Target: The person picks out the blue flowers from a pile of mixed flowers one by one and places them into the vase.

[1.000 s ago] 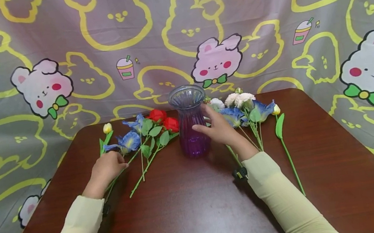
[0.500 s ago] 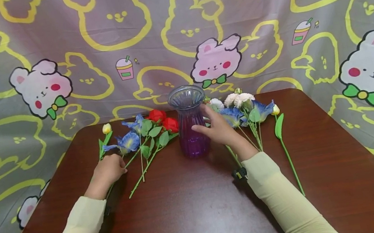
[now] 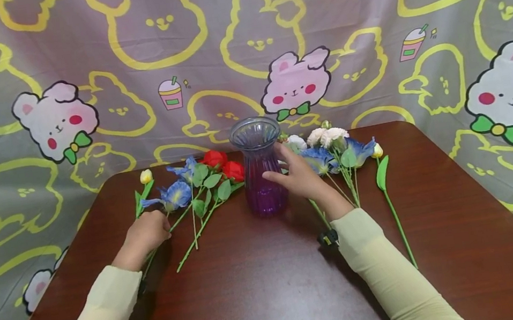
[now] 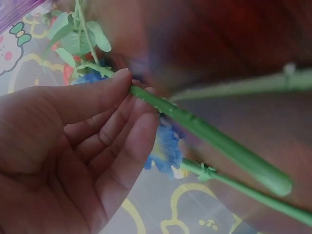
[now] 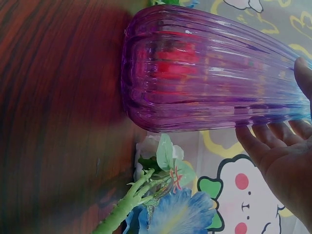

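My left hand [image 3: 146, 233] lies on the brown table [image 3: 264, 294], left of centre. Its thumb and fingers pinch the green stem [image 4: 204, 131] of a blue flower [image 3: 174, 194]; the left wrist view shows the left hand [image 4: 129, 100] closed round that stem. A ribbed purple glass vase [image 3: 262, 178] stands upright in the middle. My right hand [image 3: 294, 175] cups its right side, thumb in front and fingers behind. In the right wrist view the right hand [image 5: 275, 126] wraps the vase [image 5: 204, 73].
Red roses [image 3: 225, 167], a yellow bud [image 3: 146, 176] and loose stems lie left of the vase. White flowers [image 3: 328, 137], blue flowers [image 3: 322, 159] and a long-stemmed yellow bud [image 3: 377, 151] lie to its right. A rabbit-print cloth [image 3: 242, 48] hangs behind.
My left hand has drawn slightly back toward me along the stem. The right hand and the vase have stayed put.
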The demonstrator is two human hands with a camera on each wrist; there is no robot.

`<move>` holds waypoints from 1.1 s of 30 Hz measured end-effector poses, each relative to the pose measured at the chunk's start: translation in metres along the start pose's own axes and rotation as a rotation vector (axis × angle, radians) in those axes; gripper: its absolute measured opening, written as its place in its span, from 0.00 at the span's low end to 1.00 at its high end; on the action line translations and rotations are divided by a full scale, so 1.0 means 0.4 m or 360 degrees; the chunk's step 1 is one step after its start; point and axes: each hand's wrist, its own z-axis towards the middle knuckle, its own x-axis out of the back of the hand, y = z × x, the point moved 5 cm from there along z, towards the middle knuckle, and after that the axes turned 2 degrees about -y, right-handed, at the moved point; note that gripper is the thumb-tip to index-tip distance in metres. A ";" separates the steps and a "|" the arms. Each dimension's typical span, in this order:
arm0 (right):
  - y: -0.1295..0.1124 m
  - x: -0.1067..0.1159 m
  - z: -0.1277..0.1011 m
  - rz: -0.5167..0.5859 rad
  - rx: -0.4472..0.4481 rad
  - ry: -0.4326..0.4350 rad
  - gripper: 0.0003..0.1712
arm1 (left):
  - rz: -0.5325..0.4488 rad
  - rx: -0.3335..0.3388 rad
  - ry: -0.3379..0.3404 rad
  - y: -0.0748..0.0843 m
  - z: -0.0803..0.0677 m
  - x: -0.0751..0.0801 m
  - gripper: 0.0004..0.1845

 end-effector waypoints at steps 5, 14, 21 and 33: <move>0.001 0.001 0.001 0.0000 -0.0006 -0.0006 0.42 | 0.0008 0.0004 -0.0013 -0.002 0.001 0.018 0.13; -0.001 0.001 0.001 0.0020 0.0010 -0.0007 0.42 | -0.0012 -0.0124 0.0039 0.031 -0.021 0.054 0.28; 0.005 0.001 0.000 0.0034 0.0017 -0.0001 0.42 | 0.0045 -0.0176 0.0018 0.081 -0.024 0.052 0.25; 0.008 0.000 0.000 0.0005 0.0032 -0.0005 0.43 | -0.0035 -0.0134 -0.0068 0.127 -0.020 0.024 0.15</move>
